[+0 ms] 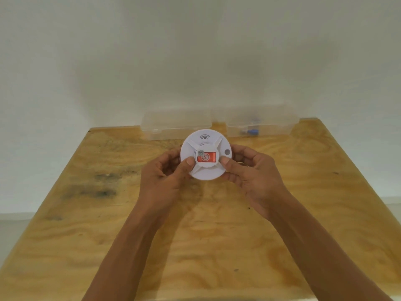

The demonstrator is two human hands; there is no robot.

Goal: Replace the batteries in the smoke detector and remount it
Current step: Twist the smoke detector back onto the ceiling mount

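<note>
A round white smoke detector (206, 172) is held up above the wooden table (86, 224), its face toward me. An orange-red label with a small QR sticker sits at its centre, a sound-wave mark near its top, and a grey button at its right rim. My left hand (165, 177) grips its left edge with the thumb on the face. My right hand (251, 170) grips the right edge, thumb also on the face. Its back side is hidden.
Two clear plastic boxes stand at the table's far edge against the white wall: one at the left (175, 124), one at the right (260, 122) holding small blue items. Dark stains mark the table's left side.
</note>
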